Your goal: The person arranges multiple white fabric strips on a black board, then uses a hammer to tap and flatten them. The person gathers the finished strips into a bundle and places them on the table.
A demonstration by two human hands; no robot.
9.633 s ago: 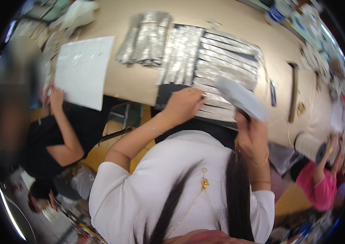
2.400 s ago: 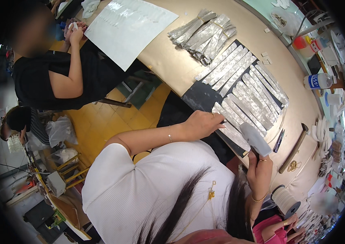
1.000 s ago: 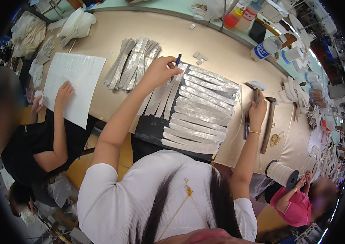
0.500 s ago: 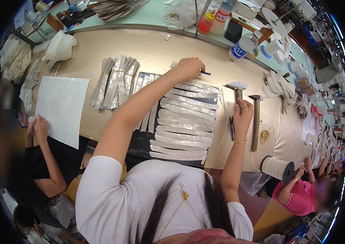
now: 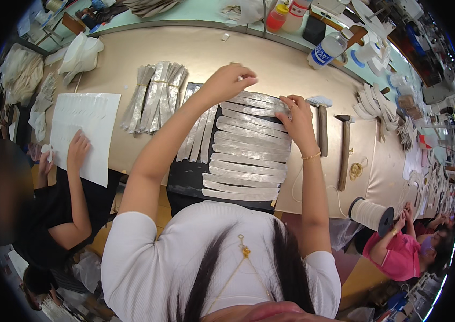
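Long grey-silver strips (image 5: 249,145) lie in a row across a black board (image 5: 184,182) in front of me. My left hand (image 5: 233,83) is above the far-left corner of the row, its fingers bent together and slightly blurred. A small pale bit shows at its fingertips; I cannot make out what it is. My right hand (image 5: 296,121) rests at the right ends of the upper strips, thumb and forefinger apart. Just right of that hand lies a hammer (image 5: 322,129) with a pale-wrapped head. Several more strips (image 5: 195,129) stand lengthwise on the board's left side.
Tied strip bundles (image 5: 158,99) lie left of the board. Further left, a co-worker's hand (image 5: 79,147) rests on a white sheet (image 5: 90,123). To the right are a second hammer (image 5: 344,155) and a cord spool (image 5: 369,214). A bottle (image 5: 327,51) stands at the back.
My right hand has let go of the pale-headed hammer and moved left onto the strips. My left hand has drawn back leftward; the dark blue stick seen at its fingers no longer shows.
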